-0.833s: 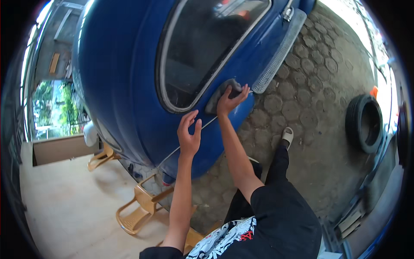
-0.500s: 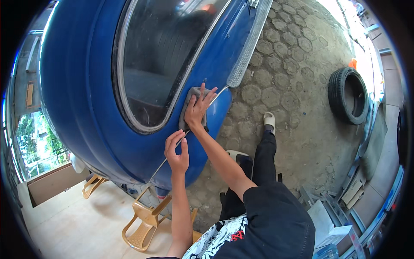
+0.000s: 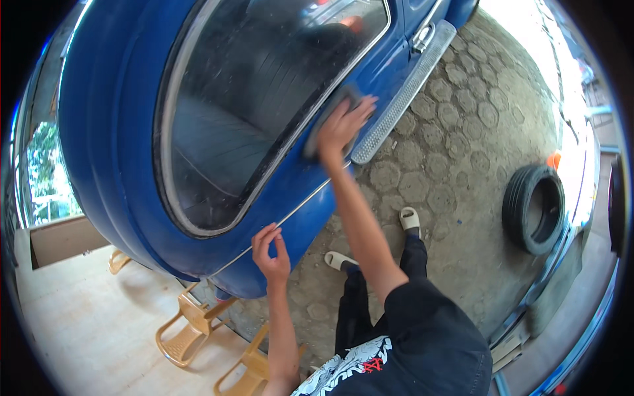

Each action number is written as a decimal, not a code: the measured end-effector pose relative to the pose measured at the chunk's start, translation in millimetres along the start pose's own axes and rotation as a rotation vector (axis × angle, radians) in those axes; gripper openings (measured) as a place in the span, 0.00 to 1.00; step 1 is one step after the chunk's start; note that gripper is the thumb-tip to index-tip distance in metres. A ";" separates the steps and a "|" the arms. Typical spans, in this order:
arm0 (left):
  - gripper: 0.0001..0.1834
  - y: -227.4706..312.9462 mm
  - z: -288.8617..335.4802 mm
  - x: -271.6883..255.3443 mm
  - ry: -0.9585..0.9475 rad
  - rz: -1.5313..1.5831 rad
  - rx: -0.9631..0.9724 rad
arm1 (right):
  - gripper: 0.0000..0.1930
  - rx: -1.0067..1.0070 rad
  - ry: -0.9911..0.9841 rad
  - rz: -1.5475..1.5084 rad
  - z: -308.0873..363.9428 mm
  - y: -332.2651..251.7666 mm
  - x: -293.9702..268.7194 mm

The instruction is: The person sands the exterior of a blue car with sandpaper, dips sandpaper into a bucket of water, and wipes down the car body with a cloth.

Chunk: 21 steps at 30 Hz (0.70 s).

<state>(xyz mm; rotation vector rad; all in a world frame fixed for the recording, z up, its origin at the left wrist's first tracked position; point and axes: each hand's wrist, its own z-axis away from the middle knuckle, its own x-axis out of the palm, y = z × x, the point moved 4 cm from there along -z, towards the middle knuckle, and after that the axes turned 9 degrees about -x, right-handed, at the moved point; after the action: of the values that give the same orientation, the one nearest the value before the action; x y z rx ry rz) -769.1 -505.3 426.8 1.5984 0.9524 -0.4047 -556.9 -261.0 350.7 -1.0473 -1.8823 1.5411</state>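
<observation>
My right hand [image 3: 340, 129] presses a folded grey cloth [image 3: 315, 141] flat on the blue car body [image 3: 122, 132], between the side window and the running board. Motion blurs this hand and the cloth. Lower down, my left hand [image 3: 272, 256] is beside the pale trim strip [image 3: 300, 203] along the fender seam. Its fingers are bent with the thumb apart, and nothing shows in them. Whether its fingertips touch the car I cannot tell. The side window [image 3: 231, 125] has a pale, worn frame.
The ridged running board [image 3: 403, 96] juts out below the door handle [image 3: 422, 38]. A loose tyre [image 3: 515, 204] stands on the paved ground [image 3: 442, 244] at right. Tan plastic chairs [image 3: 188, 333] are at lower left, under the car's rounded end. My sandalled feet are beside the fender.
My right hand has slid the cloth up and right along the body toward the running board. The view has shifted too. My left hand remains by the trim strip, a little lower in view.
</observation>
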 end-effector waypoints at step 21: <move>0.09 -12.9 3.0 173.9 0.709 -0.014 0.206 | 0.40 -1.154 -0.461 -0.082 27.4 33.0 -17.6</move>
<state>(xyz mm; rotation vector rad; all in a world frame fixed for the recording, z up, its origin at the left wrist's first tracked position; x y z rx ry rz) -672.5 -446.2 294.2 1.9706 1.4861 0.0795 -559.3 -289.1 313.9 -1.0179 -3.2126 0.5499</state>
